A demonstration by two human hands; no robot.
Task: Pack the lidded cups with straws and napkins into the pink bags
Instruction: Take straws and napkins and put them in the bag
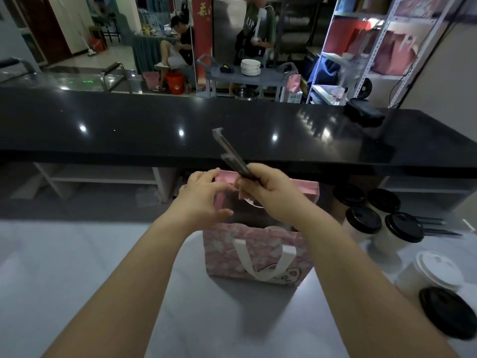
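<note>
A pink patterned bag with white handles stands open on the pale table in front of me. My right hand is above its mouth, shut on two dark wrapped straws that point up and to the left. My left hand is at the bag's far left rim, fingers spread and touching the pink edge. To the right of the bag stand several white cups with black lids. More dark straws lie behind them. I cannot make out what is inside the bag.
A glossy black counter runs across behind the bag. At the right edge are a white-lidded cup and a loose black lid. A black pouch lies on the counter. Two people, a cart with plates and shelves are beyond.
</note>
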